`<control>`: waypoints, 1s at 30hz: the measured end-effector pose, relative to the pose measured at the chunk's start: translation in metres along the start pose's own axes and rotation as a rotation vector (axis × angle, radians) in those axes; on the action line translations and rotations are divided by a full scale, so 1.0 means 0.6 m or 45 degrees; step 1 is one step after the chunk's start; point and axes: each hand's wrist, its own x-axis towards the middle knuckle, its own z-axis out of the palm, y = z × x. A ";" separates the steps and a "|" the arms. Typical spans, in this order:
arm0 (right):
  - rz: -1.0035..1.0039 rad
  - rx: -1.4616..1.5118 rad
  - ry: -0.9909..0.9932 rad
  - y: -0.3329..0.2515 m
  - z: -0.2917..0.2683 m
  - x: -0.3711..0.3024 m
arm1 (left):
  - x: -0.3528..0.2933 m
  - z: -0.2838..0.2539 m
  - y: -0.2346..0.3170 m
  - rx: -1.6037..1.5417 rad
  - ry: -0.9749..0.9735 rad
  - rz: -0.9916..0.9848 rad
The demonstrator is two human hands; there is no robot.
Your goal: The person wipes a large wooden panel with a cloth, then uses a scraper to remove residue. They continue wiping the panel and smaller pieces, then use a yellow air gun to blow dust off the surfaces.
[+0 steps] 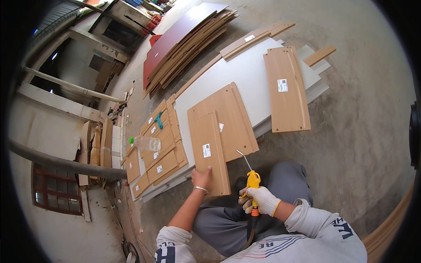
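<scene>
My bare left hand [202,179], with a bangle at the wrist, grips the near left edge of a narrow wood-coloured panel [212,164] bearing a white label. That panel lies partly over a wider wood-coloured panel [234,127], which has holes near its corners. In a white knitted glove, my right hand [263,199] is closed round a yellow air blow gun [253,179]. The gun's thin bent metal nozzle [244,160] points up and left, close to the wider panel's near edge. A hose runs down from the orange fitting [255,211].
Large white boards [206,79] form a low stack under the panels. Another labelled panel [287,96] lies at right. Smaller panels [164,151], a clear bottle [148,143] with green cap and a teal tool [158,120] lie at left. A reddish board stack [180,37] stands beyond.
</scene>
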 end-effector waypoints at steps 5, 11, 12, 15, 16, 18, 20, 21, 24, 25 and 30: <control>0.073 -0.013 -0.063 0.014 -0.005 -0.017 | 0.010 0.000 -0.063 -0.953 -0.040 -0.226; 0.058 -0.300 -0.144 0.027 0.021 -0.067 | -0.024 -0.072 0.067 -2.131 -1.551 0.302; 0.028 -0.388 -0.161 0.030 0.030 -0.073 | -0.015 -0.080 0.084 -2.151 -1.530 0.305; -0.038 -0.486 -0.162 0.017 0.034 -0.080 | -0.014 -0.071 0.135 -2.129 -1.574 0.376; -0.075 -0.514 -0.140 0.011 0.031 -0.079 | -0.005 -0.067 0.153 -2.091 -1.611 0.416; -0.062 -0.512 -0.173 0.015 0.040 -0.061 | 0.094 -0.097 0.086 -1.860 -1.666 0.528; -0.069 -0.430 -0.119 0.003 0.010 -0.043 | 0.111 -0.048 0.137 -1.652 -1.298 0.460; -0.135 -0.527 -0.039 -0.008 0.006 -0.068 | 0.053 -0.009 0.214 -1.528 -0.887 0.349; -0.116 -0.292 -0.105 -0.007 -0.015 -0.069 | 0.026 0.001 0.325 -1.064 -0.394 0.342; -0.165 -0.157 -0.083 -0.006 -0.035 -0.069 | 0.015 0.020 0.370 -0.926 -0.381 0.382; -0.315 0.183 -0.110 0.031 -0.071 -0.100 | 0.083 0.131 0.491 -0.543 -0.122 0.711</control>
